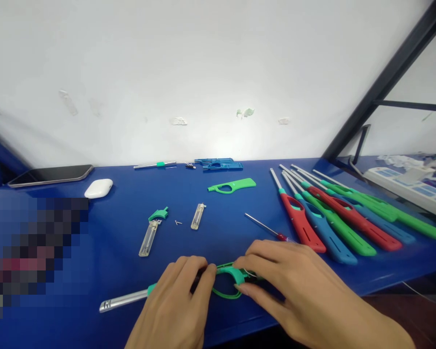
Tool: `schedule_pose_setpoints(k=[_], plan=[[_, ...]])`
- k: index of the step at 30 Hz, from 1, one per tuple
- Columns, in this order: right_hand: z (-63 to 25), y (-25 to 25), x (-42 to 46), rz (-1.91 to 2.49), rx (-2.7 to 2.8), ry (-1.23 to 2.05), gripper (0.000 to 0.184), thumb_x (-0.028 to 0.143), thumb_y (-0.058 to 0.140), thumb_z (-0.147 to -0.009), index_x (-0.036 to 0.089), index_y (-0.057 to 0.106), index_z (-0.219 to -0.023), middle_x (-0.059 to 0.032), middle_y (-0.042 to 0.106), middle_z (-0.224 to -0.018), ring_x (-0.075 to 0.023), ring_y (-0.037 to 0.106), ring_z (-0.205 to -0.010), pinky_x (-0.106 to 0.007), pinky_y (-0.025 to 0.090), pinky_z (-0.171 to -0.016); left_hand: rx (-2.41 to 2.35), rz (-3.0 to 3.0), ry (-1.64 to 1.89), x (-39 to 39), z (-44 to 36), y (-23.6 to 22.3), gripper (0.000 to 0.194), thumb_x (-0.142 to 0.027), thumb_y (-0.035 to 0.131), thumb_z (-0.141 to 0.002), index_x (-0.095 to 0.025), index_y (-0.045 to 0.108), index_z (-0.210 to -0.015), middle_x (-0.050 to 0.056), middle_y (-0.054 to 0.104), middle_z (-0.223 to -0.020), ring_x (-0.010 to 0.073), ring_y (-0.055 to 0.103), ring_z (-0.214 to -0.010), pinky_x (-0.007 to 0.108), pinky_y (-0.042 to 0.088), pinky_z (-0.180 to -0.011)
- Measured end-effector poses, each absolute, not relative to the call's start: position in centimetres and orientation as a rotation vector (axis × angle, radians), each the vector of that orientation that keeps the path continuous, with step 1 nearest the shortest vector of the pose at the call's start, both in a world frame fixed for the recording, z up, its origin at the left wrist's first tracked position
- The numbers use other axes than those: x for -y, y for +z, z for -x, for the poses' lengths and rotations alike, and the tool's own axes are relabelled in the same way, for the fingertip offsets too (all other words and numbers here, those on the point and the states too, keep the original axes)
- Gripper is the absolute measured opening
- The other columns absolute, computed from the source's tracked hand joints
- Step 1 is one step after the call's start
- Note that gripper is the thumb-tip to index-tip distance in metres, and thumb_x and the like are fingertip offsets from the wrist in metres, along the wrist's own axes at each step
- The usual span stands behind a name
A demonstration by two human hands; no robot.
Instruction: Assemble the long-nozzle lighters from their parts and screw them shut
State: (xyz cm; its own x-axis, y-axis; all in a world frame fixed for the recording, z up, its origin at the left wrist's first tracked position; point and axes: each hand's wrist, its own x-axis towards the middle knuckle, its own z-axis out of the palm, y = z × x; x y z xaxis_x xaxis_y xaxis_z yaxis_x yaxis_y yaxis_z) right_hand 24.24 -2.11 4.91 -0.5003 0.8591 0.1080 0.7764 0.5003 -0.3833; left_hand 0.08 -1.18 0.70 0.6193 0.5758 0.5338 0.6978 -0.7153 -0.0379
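A green long-necked lighter [227, 293] lies near the table's front edge, its metal tube [125, 299] pointing left. My left hand [181, 293] is closed over the tube end of its green body, thumb and fingers pinching beside the trigger loop. On the other side of the loop, my right hand [276, 274] grips the handle part, thumb and forefinger at the teal trigger [239, 275]. A thin pale wire shows by the right fingers. Both palms hide much of the body. Just beyond my right hand lies a screwdriver [265, 226] with a red end to its handle.
Beyond are two clear fuel tanks [149, 238], small screws [178, 222], a green handle shell [236, 185], blue shells [220, 164] and a loose metal tube [154, 165]. Several long lighters [341, 220] lie at right. A phone [53, 175] and white earphone case [99, 188] are left.
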Motion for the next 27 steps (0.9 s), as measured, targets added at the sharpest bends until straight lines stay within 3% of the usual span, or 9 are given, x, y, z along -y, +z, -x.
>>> schedule_pose_setpoints(k=[8,22,27], plan=[[-24.4,5.5,1.7,1.363,2.545,0.421,0.006,0.029,0.065,-0.107,0.032,0.07,-0.105,0.0035,0.07,-0.099,-0.0167,0.07,-0.084,-0.029,0.049,-0.071,1.064,2.63,-0.73,1.3,-0.2,0.9,0.048,0.004,0.043,-0.081,-0.012,0.066,-0.12,0.011,0.076,-0.103,0.0276,0.079,-0.084,0.045,0.071,-0.072],[-25.4,5.6,0.9,1.243,2.536,0.409,0.019,0.036,0.061,-0.111,0.037,0.068,-0.128,0.0034,0.07,-0.112,-0.0146,0.07,-0.095,-0.029,0.052,-0.08,1.072,2.699,-0.696,1.3,-0.1,1.1,0.056,0.008,0.043,-0.079,-0.012,0.065,-0.127,0.011,0.074,-0.106,0.0262,0.076,-0.088,0.044,0.07,-0.079],[-25.1,5.6,1.1,1.241,2.578,0.311,0.015,0.034,0.058,-0.112,0.034,0.068,-0.122,0.0016,0.07,-0.113,-0.0177,0.069,-0.099,-0.032,0.053,-0.085,1.108,2.7,-0.724,1.2,-0.5,1.0,0.056,0.009,0.042,-0.074,-0.014,0.069,-0.118,0.01,0.073,-0.1,0.0251,0.074,-0.082,0.042,0.07,-0.073]])
